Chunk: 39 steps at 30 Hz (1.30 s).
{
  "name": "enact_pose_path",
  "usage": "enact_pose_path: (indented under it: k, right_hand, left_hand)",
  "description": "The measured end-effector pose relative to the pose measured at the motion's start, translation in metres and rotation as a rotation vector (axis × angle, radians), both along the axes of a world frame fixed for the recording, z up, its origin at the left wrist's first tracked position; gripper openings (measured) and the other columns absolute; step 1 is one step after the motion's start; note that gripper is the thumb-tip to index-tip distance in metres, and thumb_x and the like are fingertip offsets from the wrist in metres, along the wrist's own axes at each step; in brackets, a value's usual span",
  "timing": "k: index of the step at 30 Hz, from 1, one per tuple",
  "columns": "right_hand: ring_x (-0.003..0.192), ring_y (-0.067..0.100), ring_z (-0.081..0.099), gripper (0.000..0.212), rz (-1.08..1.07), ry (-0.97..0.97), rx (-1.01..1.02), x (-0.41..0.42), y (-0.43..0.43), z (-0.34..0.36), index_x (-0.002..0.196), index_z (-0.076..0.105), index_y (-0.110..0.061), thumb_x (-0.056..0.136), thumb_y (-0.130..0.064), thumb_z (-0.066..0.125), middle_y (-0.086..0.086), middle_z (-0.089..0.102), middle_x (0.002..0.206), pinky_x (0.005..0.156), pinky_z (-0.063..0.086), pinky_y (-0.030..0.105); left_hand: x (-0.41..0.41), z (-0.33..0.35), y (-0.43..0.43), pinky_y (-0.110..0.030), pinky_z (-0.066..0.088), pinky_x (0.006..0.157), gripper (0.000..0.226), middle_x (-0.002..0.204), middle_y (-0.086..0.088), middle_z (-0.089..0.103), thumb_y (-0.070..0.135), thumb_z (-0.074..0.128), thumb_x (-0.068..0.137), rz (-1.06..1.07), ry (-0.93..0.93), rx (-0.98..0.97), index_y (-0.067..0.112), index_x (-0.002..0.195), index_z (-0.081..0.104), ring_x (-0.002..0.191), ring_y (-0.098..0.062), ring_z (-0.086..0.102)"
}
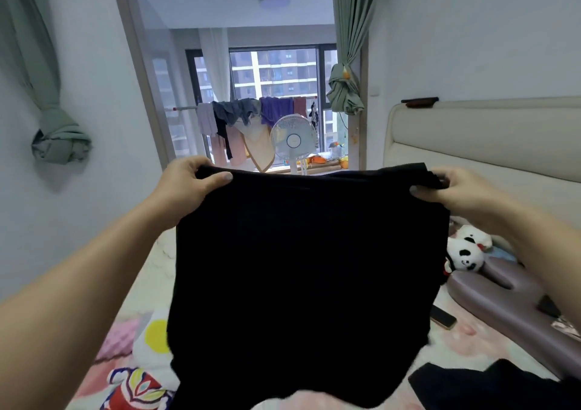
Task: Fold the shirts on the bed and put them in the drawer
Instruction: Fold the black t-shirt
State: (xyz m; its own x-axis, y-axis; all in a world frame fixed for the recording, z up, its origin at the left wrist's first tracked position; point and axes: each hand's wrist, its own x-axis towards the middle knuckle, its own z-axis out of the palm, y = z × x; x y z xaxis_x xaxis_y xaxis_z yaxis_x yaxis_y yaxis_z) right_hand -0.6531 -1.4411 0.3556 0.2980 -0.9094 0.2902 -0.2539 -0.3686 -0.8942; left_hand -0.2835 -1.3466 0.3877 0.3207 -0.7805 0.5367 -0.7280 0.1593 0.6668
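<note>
One black shirt (308, 268) (maybe doubled), pinched by left hand (188, 183), right hand (452, 189)

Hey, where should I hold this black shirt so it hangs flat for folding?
Hold the black shirt by the two ends of its top edge, one from each side, thumbs facing you, as the left hand and right hand do now. Held so, it hangs spread and mostly smooth above the bed, probably ready to lay down flat.

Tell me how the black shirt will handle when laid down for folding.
Likely floppy: the black shirt hangs limp between left hand and right hand. Probably light: fingertip pinches carry it. Its wavy hem may bunch.
</note>
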Motion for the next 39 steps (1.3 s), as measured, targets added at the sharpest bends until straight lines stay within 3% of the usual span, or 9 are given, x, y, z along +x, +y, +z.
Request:
enact_pose_path:
  k: [7, 10, 15, 20, 25, 28, 31, 36, 39]
  right_hand:
    - [0.03, -0.001, 0.046, 0.034, -0.229, 0.162, -0.121, 0.018, -0.007, -0.007, 0.072, 0.056, -0.018, 0.087, 0.006, 0.037, 0.003, 0.053, 0.056, 0.029, 0.03, 0.011]
    - [0.037, -0.005, 0.05, 0.028, -0.199, 0.069, -0.067, 0.029, -0.011, -0.008, 0.074, 0.058, -0.017, 0.094, -0.006, 0.042, -0.001, 0.057, 0.064, 0.036, 0.037, 0.009]
    - [0.041, -0.003, 0.057, 0.03, -0.083, -0.085, 0.075, 0.041, -0.012, -0.004, 0.075, 0.06, -0.017, 0.097, -0.028, 0.044, -0.014, 0.063, 0.048, 0.039, 0.041, 0.009]
    - [0.065, 0.016, 0.055, 0.024, -0.093, -0.082, 0.114, 0.047, -0.022, -0.009, 0.081, 0.061, -0.016, 0.097, -0.021, 0.044, -0.002, 0.062, 0.065, 0.067, 0.042, 0.028]
    - [0.045, 0.004, 0.054, 0.026, -0.02, -0.094, 0.261, 0.057, -0.027, -0.035, 0.075, 0.06, -0.016, 0.094, -0.005, 0.045, -0.01, 0.059, 0.048, 0.055, 0.037, 0.023]
    - [0.048, 0.0, 0.059, 0.027, 0.039, -0.143, 0.342, 0.067, -0.029, -0.058, 0.077, 0.06, -0.017, 0.092, 0.001, 0.045, -0.012, 0.062, 0.05, 0.053, 0.043, 0.019]
    - [0.057, 0.01, 0.058, 0.024, 0.08, -0.116, 0.372, 0.077, -0.034, -0.074, 0.077, 0.059, -0.013, 0.091, 0.003, 0.046, -0.003, 0.062, 0.059, 0.055, 0.042, 0.021]
    - [0.046, 0.009, 0.034, 0.027, 0.112, 0.032, 0.398, 0.096, -0.045, -0.099, 0.072, 0.056, -0.009, 0.088, 0.01, 0.046, 0.004, 0.043, 0.061, 0.035, 0.022, 0.013]
    - [0.036, 0.005, 0.049, 0.025, 0.13, -0.022, 0.507, 0.109, -0.055, -0.115, 0.074, 0.054, -0.011, 0.09, 0.006, 0.046, 0.006, 0.048, 0.064, 0.034, 0.034, 0.012]
  left_hand:
    - [0.028, -0.007, 0.006, -0.021, 0.037, 0.046, 0.023, 0.056, 0.002, 0.054, 0.03, 0.072, 0.077, 0.058, -0.108, 0.07, 0.019, 0.064, 0.056, 0.048, -0.01, 0.049]
    - [0.036, -0.012, 0.01, -0.017, 0.038, 0.043, 0.023, 0.054, 0.002, 0.054, 0.03, 0.072, 0.078, 0.061, -0.107, 0.069, 0.017, 0.064, 0.058, 0.044, -0.006, 0.049]
    - [0.045, -0.023, 0.015, -0.01, 0.038, 0.039, 0.018, 0.051, 0.008, 0.059, 0.027, 0.071, 0.078, 0.034, -0.025, 0.111, 0.021, 0.065, 0.06, 0.041, -0.001, 0.055]
    - [0.06, -0.022, 0.025, -0.011, 0.046, 0.046, 0.009, 0.052, 0.011, 0.065, 0.023, 0.075, 0.074, -0.023, 0.002, 0.318, 0.022, 0.069, 0.067, 0.052, -0.007, 0.061]
    - [0.093, -0.043, 0.037, -0.026, 0.047, 0.061, 0.018, 0.066, -0.008, 0.068, 0.018, 0.078, 0.072, 0.056, -0.141, 0.697, 0.002, 0.072, 0.069, 0.062, -0.022, 0.063]
    - [0.112, -0.076, 0.044, -0.015, 0.048, 0.051, 0.016, 0.065, -0.003, 0.069, 0.015, 0.063, 0.085, -0.031, 0.096, 0.641, 0.005, 0.073, 0.069, 0.055, -0.012, 0.064]
    - [0.129, -0.107, 0.047, -0.018, 0.052, 0.053, 0.021, 0.073, -0.001, 0.071, 0.017, 0.048, 0.094, -0.08, 0.361, 0.626, 0.006, 0.092, 0.066, 0.06, -0.011, 0.065]
    - [0.155, -0.141, 0.036, -0.025, 0.042, 0.056, 0.017, 0.073, -0.004, 0.063, 0.016, 0.051, 0.094, 0.103, -0.017, 0.727, 0.016, 0.083, 0.064, 0.063, -0.016, 0.055]
    - [0.167, -0.156, 0.03, -0.026, 0.046, 0.052, 0.016, 0.079, -0.005, 0.058, 0.021, 0.049, 0.095, 0.169, 0.093, 0.789, 0.018, 0.088, 0.063, 0.071, -0.02, 0.054]
